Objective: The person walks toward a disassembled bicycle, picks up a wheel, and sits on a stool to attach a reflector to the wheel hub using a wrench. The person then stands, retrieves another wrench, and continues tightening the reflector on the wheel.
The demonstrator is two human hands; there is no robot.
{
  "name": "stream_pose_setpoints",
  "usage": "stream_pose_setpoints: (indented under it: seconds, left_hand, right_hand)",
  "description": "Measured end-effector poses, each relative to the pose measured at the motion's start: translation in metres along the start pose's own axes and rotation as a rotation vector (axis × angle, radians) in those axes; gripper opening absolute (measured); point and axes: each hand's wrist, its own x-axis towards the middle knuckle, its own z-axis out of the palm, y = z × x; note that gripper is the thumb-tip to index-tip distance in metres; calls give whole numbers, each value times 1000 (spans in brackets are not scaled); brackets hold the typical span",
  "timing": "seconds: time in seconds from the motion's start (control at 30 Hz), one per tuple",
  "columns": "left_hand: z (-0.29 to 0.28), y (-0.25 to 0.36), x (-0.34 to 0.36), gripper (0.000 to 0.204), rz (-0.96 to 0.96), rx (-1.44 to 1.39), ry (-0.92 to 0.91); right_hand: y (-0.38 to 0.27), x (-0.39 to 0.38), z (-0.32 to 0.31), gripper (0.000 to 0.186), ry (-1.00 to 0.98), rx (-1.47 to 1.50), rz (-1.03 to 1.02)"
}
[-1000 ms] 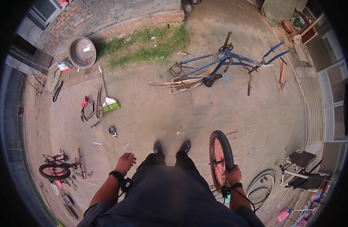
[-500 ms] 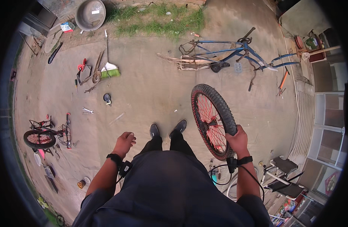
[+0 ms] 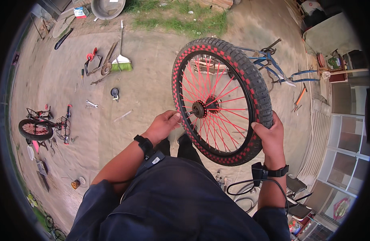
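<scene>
A bicycle wheel (image 3: 233,154) with a black knobby tyre, red checkered sidewall and red spokes is held up tilted in front of me. My right hand (image 3: 269,134) grips the tyre at its near right side, thumb on the sidewall and fingers around the tread. At the near left edge of the tyre is my left hand (image 3: 163,126), fingers curled against it close to the axle end. Part of its grip is hidden. The hub (image 3: 199,108) with its toothed cog points toward my left hand.
A blue bicycle frame (image 3: 269,60) lies beyond the wheel, partly hidden. A small bicycle (image 3: 38,128) lies far left. A broom (image 3: 121,60), wrench (image 3: 91,104), tape measure (image 3: 114,94) and orange-handled tool (image 3: 301,96) lie on the ground. A folding chair (image 3: 295,185) stands near right.
The wheel has been lifted closer and moved left and up, its side turned more toward me. My left hand has moved right from free air to the tyre's edge.
</scene>
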Motion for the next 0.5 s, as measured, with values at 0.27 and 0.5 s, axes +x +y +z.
stream_pose_setpoints:
  seconds: [0.27, 0.5]
  left_hand:
    - [25, 8, 6, 47, -112, -292, -98]
    - [33, -1, 13, 41, -147, -372, -131]
  right_hand:
    - [-29, -10, 3, 22, -19, 78, 1]
    - [-33, -14, -1, 21, -5, 45, -17]
